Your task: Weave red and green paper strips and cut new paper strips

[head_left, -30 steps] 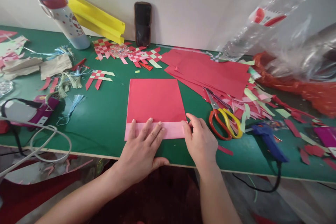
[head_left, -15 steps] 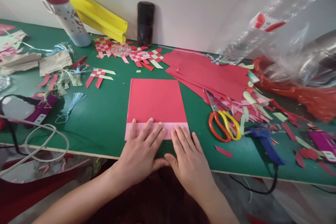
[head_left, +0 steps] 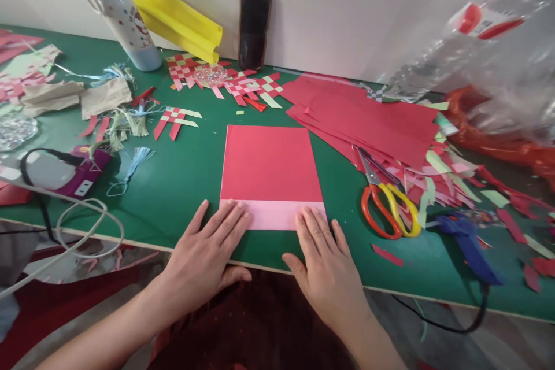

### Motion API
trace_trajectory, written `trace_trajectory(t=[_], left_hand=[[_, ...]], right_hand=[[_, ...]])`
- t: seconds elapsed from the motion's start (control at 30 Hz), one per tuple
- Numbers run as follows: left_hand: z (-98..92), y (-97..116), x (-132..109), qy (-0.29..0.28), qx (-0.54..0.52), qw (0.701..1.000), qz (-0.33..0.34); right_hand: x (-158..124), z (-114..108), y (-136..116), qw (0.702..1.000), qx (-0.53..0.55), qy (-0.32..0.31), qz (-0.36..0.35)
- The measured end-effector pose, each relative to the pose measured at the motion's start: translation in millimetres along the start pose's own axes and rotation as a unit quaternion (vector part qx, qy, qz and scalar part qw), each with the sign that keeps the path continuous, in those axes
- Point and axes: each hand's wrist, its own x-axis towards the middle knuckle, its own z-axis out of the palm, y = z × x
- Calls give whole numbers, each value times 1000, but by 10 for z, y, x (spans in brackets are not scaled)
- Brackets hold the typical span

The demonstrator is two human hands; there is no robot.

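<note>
A red sheet of paper lies on the green table, its near edge folded up into a pale pink strip. My left hand lies flat and open, fingertips on the strip's left end. On the strip's right end rests my right hand, also flat with fingers stretched out. Neither hand holds anything.
Orange-and-yellow scissors and a blue glue gun lie to the right, below a stack of red sheets and paper scraps. A bottle, yellow paper and a phone stand at the wall. Woven paper pieces and a cable lie left.
My right hand went from pinching the strip's right end to lying flat on it. My left hand slid left along the fold. The view shifted slightly.
</note>
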Motion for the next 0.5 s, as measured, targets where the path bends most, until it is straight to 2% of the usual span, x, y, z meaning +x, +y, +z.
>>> trace_trajectory(t=[0.17, 0.37, 0.5], left_hand=[[-35, -117, -168, -1, -1, 1000, -13], [-54, -159, -268, 21, 14, 999, -27], [-54, -175, -262, 39, 1, 996, -79]], right_hand=[[5, 9, -1, 1000, -14, 2, -2], [1, 3, 6, 1000, -24, 14, -5], [4, 13, -1, 1000, -9, 11, -2]])
